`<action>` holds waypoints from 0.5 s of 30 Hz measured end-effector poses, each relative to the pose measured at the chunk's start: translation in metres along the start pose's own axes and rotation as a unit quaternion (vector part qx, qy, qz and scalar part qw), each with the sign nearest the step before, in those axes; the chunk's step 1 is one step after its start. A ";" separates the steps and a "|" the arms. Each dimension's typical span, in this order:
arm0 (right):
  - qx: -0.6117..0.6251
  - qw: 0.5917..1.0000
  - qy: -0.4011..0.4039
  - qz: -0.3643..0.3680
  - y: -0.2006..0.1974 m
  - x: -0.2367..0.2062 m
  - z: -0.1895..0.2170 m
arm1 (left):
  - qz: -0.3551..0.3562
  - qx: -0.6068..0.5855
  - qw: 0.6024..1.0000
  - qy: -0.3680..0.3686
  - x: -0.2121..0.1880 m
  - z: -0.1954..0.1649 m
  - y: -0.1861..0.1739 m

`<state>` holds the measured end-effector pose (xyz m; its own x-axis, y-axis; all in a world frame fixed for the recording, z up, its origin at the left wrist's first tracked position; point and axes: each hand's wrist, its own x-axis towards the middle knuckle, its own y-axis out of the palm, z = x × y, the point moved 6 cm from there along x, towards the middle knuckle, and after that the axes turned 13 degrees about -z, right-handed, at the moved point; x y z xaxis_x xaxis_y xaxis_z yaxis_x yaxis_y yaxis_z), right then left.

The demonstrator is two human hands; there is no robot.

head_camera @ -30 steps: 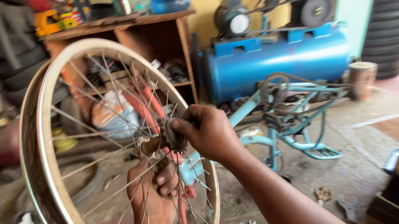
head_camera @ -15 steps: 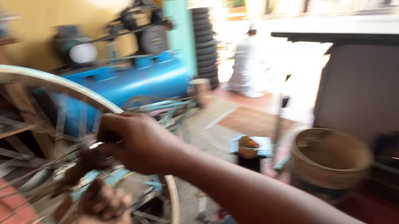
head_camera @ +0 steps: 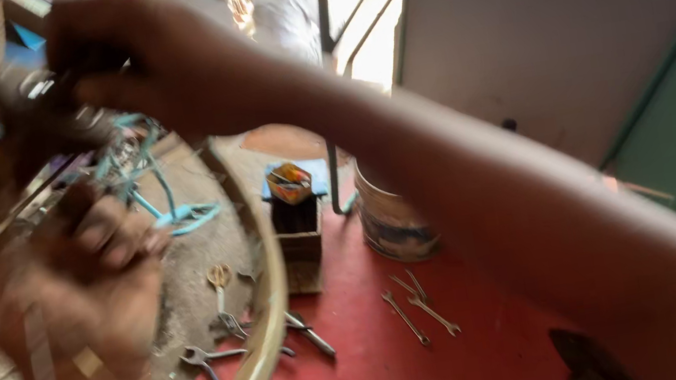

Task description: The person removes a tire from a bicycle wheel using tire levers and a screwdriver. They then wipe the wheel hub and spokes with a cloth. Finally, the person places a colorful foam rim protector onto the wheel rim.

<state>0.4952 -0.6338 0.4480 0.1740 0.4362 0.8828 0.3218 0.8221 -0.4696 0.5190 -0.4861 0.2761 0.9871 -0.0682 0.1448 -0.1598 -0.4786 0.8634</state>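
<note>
Roughly centre-left, the bicycle wheel (head_camera: 269,298) stands upright, its pale rim curving down the near middle and its spokes running up to the hub (head_camera: 30,102) at far left. Right hand (head_camera: 130,56) reaches across from the right, grip closed around the hub area; blur hides what exactly the fingers pinch. Left hand (head_camera: 91,271) sits lower, behind the spokes, fingers curled, but blur makes it impossible to tell whether it clamps a spoke or just rests there.

Outward: pliers (head_camera: 203,362) and scissors (head_camera: 217,279) lie on the floor just right of the rim, two spanners (head_camera: 418,307) further right on the red floor (head_camera: 435,363). A small wooden box (head_camera: 299,240) with a colourful tin on top stands beyond them, a round bucket (head_camera: 391,218) beside it. A light-blue bike frame (head_camera: 164,193) lies behind the wheel. A grey counter (head_camera: 532,54) fills the far right.

Risk, as a judgement: fingers threaded between spokes could get nipped if the wheel turns; a loose hold at the hub could let the rim drop onto the tools below.
</note>
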 end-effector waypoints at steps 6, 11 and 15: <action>-0.170 0.977 0.123 0.032 -0.073 -0.047 0.001 | 0.038 -0.078 0.994 -0.069 -0.007 0.093 0.044; -0.170 0.936 0.308 0.008 -0.119 -0.159 -0.011 | 0.024 -0.102 0.975 -0.194 -0.027 0.187 0.038; -0.212 0.845 0.490 -0.034 -0.174 -0.347 -0.021 | 0.058 -0.059 0.962 -0.262 -0.046 0.244 0.026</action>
<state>0.3983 -0.9355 0.2231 0.7614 -0.2896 0.5800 0.6309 0.5369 -0.5600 0.4720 -0.7091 0.1744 0.8273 -0.5617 0.0074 -0.2397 -0.3410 0.9090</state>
